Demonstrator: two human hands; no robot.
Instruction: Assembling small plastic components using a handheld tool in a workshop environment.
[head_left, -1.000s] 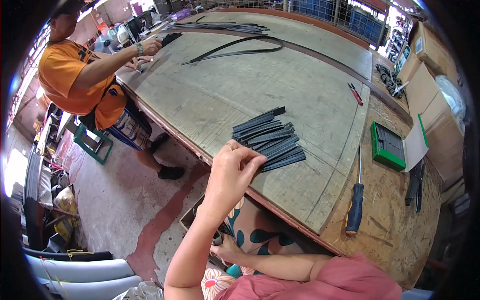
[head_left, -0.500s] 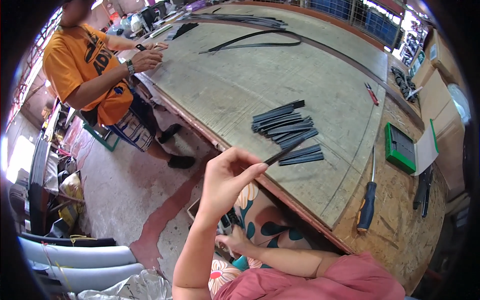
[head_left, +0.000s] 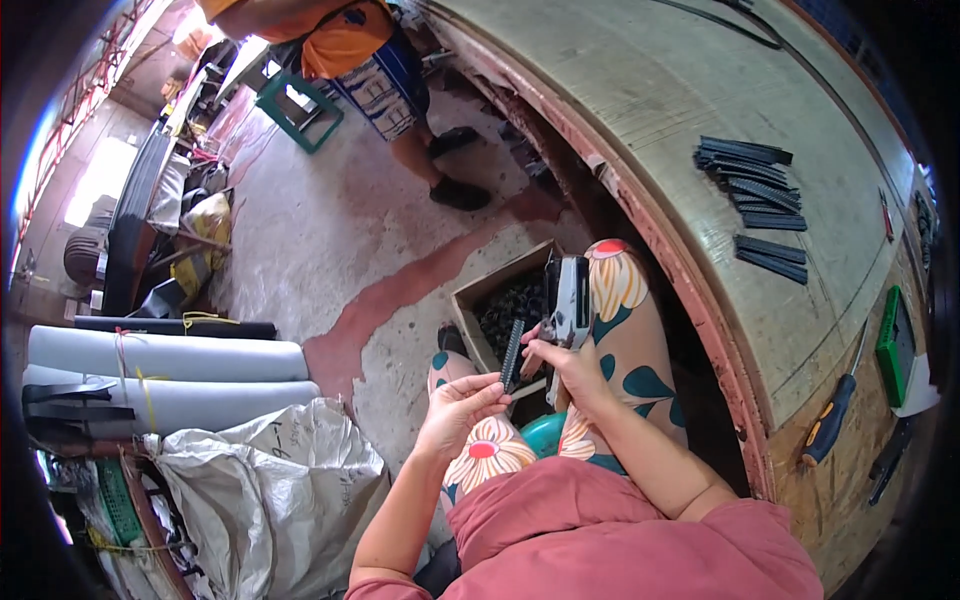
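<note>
Between the thumb and fingers of my left hand [head_left: 460,412] is a short black ribbed strip [head_left: 512,352], held upright in front of my lap. My right hand [head_left: 572,372] grips a grey-and-black squeeze-handled hand tool [head_left: 571,308] just right of the strip; its exact kind is unclear. Strip and tool are close together, apparently apart. Below them on the floor, a wooden box [head_left: 503,267] contains many small dark pieces. More black strips [head_left: 750,182] lie piled on the worktable [head_left: 650,80], with a smaller group of strips [head_left: 771,259] beside them.
The table's reddish edge [head_left: 668,232] runs along my right side. A screwdriver [head_left: 829,420], a green case [head_left: 893,335] and red-handled tool [head_left: 886,215] lie rightward. White rolls [head_left: 165,352] and a white sack [head_left: 270,480] are at left. Another person [head_left: 375,75] stands ahead.
My left hand has brought a strip from above the table edge down to the tool over my lap. The view has swung down and left. The tool in my right hand now shows fully.
</note>
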